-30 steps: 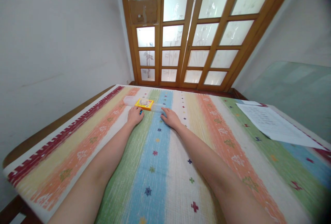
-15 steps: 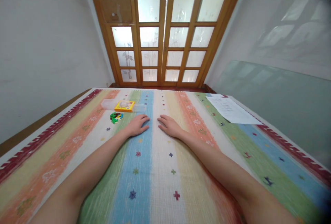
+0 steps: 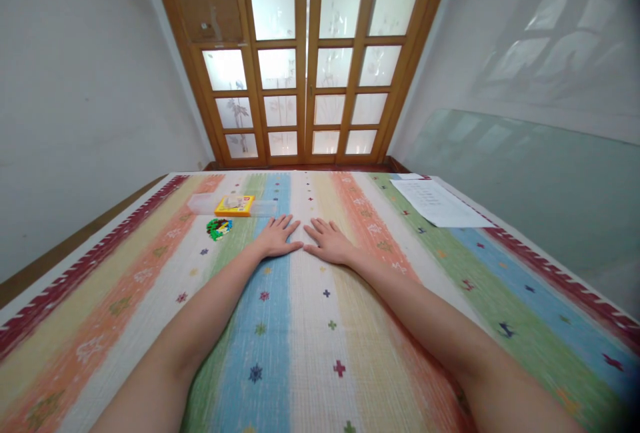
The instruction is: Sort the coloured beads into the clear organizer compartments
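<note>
My left hand (image 3: 278,236) lies flat on the striped tablecloth (image 3: 313,326), fingers spread, over the blue stripe. Beside it, my right hand (image 3: 328,241) also rests flat with its fingers apart; the two thumbs nearly meet. Neither hand holds anything. Left of my left hand is a small pile of green, blue, brown, yellow and white pieces (image 3: 219,229), too small to make out singly. Just behind the pile lies a yellow box (image 3: 234,205) with a picture on top. Clear plastic trays or covers (image 3: 202,204) show on both sides of the box.
Printed white sheets of paper (image 3: 440,203) lie at the table's far right. A glass panel (image 3: 525,173) leans along the right wall. Beyond the table's far edge stand wooden doors (image 3: 306,66) with frosted panes.
My left hand has moved right, closer to my right hand, and the fingers of both hands have spread. The whole view has shifted slightly.
</note>
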The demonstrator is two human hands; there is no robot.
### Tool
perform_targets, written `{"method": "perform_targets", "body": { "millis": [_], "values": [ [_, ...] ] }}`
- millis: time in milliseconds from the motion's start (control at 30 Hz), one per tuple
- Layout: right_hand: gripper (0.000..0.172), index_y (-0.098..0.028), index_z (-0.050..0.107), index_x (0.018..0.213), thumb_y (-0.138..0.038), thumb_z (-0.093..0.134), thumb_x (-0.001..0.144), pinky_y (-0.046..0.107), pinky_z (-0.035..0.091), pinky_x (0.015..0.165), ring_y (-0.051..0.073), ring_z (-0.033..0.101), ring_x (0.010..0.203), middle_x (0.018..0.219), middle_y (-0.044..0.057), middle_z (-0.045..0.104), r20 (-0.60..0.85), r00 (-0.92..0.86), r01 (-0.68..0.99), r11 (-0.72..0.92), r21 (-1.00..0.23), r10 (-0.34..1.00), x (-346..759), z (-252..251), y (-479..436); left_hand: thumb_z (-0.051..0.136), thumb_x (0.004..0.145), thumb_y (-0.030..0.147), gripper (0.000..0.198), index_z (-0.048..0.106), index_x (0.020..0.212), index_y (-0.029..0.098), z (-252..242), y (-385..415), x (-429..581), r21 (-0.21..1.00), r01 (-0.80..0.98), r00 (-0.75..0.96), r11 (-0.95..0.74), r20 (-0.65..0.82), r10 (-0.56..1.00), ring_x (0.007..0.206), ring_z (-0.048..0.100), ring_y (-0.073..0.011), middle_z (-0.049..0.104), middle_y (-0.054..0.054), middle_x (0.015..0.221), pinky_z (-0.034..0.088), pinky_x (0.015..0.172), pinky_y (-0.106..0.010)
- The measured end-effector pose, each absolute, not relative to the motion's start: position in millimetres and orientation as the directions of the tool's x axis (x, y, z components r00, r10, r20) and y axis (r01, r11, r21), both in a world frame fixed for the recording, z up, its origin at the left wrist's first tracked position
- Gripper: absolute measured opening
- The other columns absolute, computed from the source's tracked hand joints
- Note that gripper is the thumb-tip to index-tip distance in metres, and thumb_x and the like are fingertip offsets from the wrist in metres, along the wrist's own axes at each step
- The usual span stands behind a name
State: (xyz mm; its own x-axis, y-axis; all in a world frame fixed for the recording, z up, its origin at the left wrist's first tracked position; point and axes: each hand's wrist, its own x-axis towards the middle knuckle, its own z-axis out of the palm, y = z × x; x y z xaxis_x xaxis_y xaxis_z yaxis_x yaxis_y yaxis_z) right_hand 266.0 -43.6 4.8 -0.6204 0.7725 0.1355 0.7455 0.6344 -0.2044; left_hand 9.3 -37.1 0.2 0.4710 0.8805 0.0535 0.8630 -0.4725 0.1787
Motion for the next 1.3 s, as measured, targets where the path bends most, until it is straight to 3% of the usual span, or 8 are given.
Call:
{"method": "perform_targets", "body": {
  "millis": [633, 867, 1300],
  "values": [
    [0.068, -0.026, 0.044, 0.162, -0.064, 0.044, 0.105, 0.054, 0.020, 0.128, 0.032, 0.027, 0.159, 0.171, 0.013, 0.031, 0.138, -0.635, 0.734, 0.649, -0.197, 0.760, 268.7, 11.2, -51.3, 0.049, 0.098, 0.068, 0.072, 0.044, 0.160, 0.032, 2.3, -51.5, 2.5, 0.192, 0.810, 0.539, -0.555, 0.129, 0.832, 0.159, 0.029, -0.0322, 0.033, -0.009, 0.172, 0.017, 0.129, -0.056],
    [0.065, -0.026, 0.046, 0.160, -0.062, 0.046, 0.105, 0.052, 0.024, 0.127, 0.031, 0.030, 0.158, 0.169, 0.014, 0.035, 0.158, -0.645, 0.726, 0.664, -0.179, 0.748, 268.9, 14.2, -52.3, 0.047, 0.102, 0.060, 0.062, 0.051, 0.154, 0.027, -3.8, -45.9, 3.6, 0.188, 0.866, 0.429, -0.464, 0.199, 0.881, 0.155, 0.036, -0.0304, 0.042, -0.011, 0.166, 0.025, 0.128, -0.049],
    [0.065, -0.024, 0.047, 0.159, -0.062, 0.043, 0.106, 0.049, 0.025, 0.125, 0.030, 0.030, 0.157, 0.168, 0.014, 0.037, 0.154, -0.662, 0.716, 0.680, -0.160, 0.733, 270.3, 14.2, -50.8, 0.048, 0.101, 0.056, 0.061, 0.055, 0.150, 0.020, -7.9, -32.7, -9.3, 0.191, 0.911, 0.318, -0.366, 0.243, 0.917, 0.149, 0.044, -0.0325, 0.048, -0.015, 0.161, 0.030, 0.126, -0.049]
  ]
}}
